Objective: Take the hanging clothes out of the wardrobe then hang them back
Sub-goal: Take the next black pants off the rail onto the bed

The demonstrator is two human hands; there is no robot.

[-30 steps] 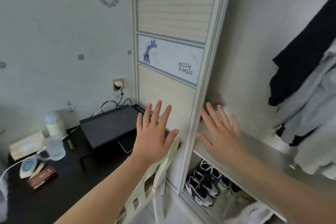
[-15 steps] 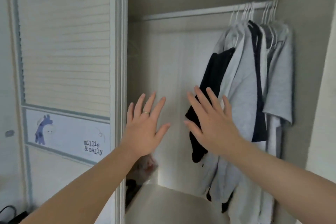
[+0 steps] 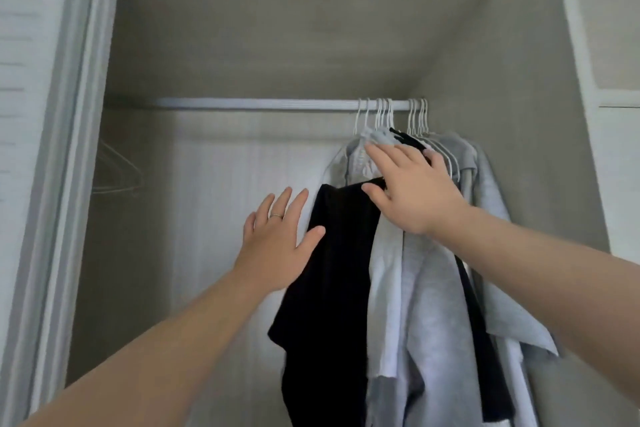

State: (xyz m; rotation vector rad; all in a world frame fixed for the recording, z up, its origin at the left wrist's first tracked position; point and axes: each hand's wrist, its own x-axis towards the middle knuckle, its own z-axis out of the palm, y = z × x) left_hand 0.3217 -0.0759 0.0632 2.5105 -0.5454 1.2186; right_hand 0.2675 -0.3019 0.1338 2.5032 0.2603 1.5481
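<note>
No lettering, label, brand mark, number or sign is found legible. The hanging clothes (image 3: 429,305), the hangers (image 3: 384,114), the rail (image 3: 259,104) and the panels of the wardrobe (image 3: 214,184) were checked, and nothing readable is recorded on any of them.
</note>
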